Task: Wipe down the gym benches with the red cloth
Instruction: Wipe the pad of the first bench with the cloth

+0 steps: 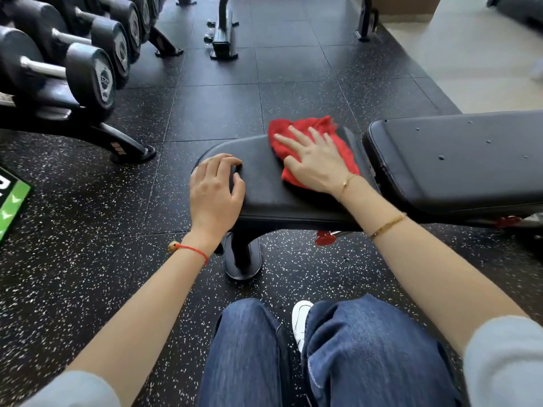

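Note:
A black padded gym bench runs across the middle of the view, with its seat pad (264, 189) in front of me and its longer back pad (458, 160) to the right. The red cloth (340, 148) lies on the far right part of the seat pad. My right hand (314, 163) presses flat on the cloth with straight, spread fingers. At the seat pad's left end my left hand (214, 192) rests on the pad with fingers loosely curled, holding nothing.
A dumbbell rack (73, 69) stands at the left, its foot close to the bench. Another bench frame (223, 33) stands farther back. A green sign (11, 204) lies at the left edge. The bench foot (242, 259) sits just ahead of my knees.

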Demonstrator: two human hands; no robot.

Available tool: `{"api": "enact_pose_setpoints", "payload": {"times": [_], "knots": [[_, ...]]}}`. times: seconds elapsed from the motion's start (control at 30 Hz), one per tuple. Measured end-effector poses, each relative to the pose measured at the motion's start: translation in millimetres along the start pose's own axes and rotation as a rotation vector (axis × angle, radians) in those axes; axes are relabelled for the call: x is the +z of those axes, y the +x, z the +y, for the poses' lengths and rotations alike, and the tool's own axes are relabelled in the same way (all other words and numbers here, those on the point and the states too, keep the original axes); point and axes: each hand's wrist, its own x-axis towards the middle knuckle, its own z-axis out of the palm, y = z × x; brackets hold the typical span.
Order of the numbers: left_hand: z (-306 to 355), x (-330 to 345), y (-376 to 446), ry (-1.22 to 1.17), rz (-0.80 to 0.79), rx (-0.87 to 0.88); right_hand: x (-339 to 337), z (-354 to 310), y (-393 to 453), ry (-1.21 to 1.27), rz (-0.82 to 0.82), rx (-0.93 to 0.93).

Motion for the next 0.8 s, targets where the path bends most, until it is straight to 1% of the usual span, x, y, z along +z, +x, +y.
{"api": "enact_pose_setpoints", "payload": {"times": [0.1,0.2,0.27,0.33,0.47,0.53,0.6,0.67,0.8], "knots": [[-0.9,-0.5,0.5,0.005,-0.001,0.008,2.9,-12.4,-37.6,0.009,0.004,-0.117],[-2.5,-0.2,0.6,-0.008,-0.002,0.009,1.4,3.1,-77.1,-0.026,0.031,-0.127],[-2.8,-0.2,0.4,-0.017,-0.001,0.007,-2.6,21.1,-87.6,-0.029,0.042,-0.07],[-3.1,-0.6,0.1,-0.02,-0.003,0.005,-5.0,39.4,-78.7,0.002,0.042,0.016],[-0.8,-1.0,-0.1,-0.011,-0.012,-0.009,-6.9,58.5,-27.3,0.037,0.026,0.197],[0.0,-0.8,0.1,-0.005,-0.013,-0.011,-7.0,50.1,-7.4,0.029,0.029,0.231],[0.4,-0.4,0.4,-0.007,-0.004,-0.013,-6.5,34.7,0.2,0.025,0.016,0.187],[0.5,0.0,0.5,-0.011,0.007,-0.018,-5.7,18.2,-6.3,0.026,0.001,0.09],[1.1,0.2,0.4,-0.009,0.005,-0.01,-2.2,4.0,-53.3,0.0,0.001,-0.128]]}}
